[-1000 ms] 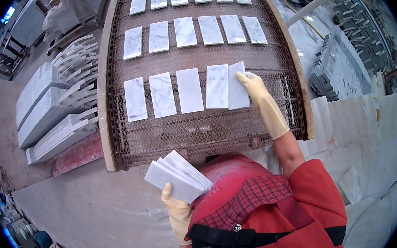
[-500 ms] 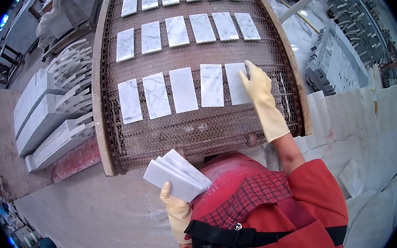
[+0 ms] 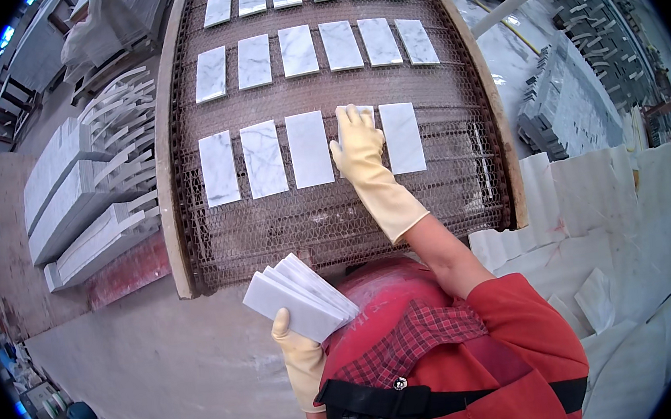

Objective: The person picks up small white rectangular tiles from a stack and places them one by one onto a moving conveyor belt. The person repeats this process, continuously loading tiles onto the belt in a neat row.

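View down onto a brown mesh conveyor belt (image 3: 313, 224) between wooden side rails, with rows of white, grey-veined stone tiles across it. In the nearest row, five in all, mostly with gaps between; farther up, two more full rows of six. Over the fourth tile (image 3: 366, 113) of the near row, mostly hiding it: the right hand (image 3: 359, 144) in a cream rubber glove, fingers bent over the tile's upper part, thumb apart toward the left; cannot tell whether gripping or only pressing. Just to the right of that hand, a fifth tile (image 3: 403, 140), flat and uncovered. Low in the view, in front of the red apron (image 3: 384, 292), the left hand (image 3: 297, 344), also gloved, clamped on a fan of loose tiles (image 3: 292, 301), with thumb on top and other fingers out of sight beneath. Probably stiff, brittle and rather heavy for such thin pieces, with smooth faces likely to slip and corners apt to chip; best held by the long edges, or nudged flat from the side. Compared with half a second ago: right hand now away from the fifth tile and over the fourth; left hand and fan much the same.
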The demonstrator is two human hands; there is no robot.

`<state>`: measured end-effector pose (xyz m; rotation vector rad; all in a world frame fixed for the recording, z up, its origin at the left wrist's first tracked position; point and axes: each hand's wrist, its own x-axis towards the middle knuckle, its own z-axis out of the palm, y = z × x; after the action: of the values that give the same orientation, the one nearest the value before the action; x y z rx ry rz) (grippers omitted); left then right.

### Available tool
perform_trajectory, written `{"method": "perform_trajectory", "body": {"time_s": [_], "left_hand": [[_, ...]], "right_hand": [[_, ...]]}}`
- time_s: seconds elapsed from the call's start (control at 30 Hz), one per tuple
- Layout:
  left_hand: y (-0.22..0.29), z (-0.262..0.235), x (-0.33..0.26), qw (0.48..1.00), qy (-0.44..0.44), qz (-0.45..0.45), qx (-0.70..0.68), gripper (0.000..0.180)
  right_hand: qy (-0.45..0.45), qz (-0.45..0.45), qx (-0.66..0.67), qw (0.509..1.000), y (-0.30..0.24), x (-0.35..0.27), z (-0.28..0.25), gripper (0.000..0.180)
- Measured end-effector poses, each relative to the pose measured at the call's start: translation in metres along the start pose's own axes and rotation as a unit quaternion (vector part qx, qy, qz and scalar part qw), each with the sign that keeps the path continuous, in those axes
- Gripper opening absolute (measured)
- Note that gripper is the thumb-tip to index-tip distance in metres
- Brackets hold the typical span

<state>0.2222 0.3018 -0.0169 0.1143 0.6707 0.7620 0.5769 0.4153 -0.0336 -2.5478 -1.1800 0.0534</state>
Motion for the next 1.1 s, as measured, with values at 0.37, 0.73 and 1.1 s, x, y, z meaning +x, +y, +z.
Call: {"method": "perform_trajectory", "body": {"time_s": [0.37, 0.73, 1.1], "left_hand": [[-0.002, -0.007, 0.001, 1.000, -0.015, -0.002, -0.015, 0.092], [-0.001, -0.013, 0.024, 0.997, -0.063, 0.038, -0.006, 0.095], [-0.005, 0.071, 0.060, 0.975, -0.146, 0.016, 0.168, 0.112]], "right_hand": [[-0.009, -0.036, 0.010, 0.999, 0.014, 0.006, 0.002, 0.077], [-0.117, -0.138, 0.153, 0.972, 0.001, -0.050, -0.072, 0.053], [-0.435, -0.038, 0.438, 0.786, -0.016, -0.148, -0.148, 0.077]]}}
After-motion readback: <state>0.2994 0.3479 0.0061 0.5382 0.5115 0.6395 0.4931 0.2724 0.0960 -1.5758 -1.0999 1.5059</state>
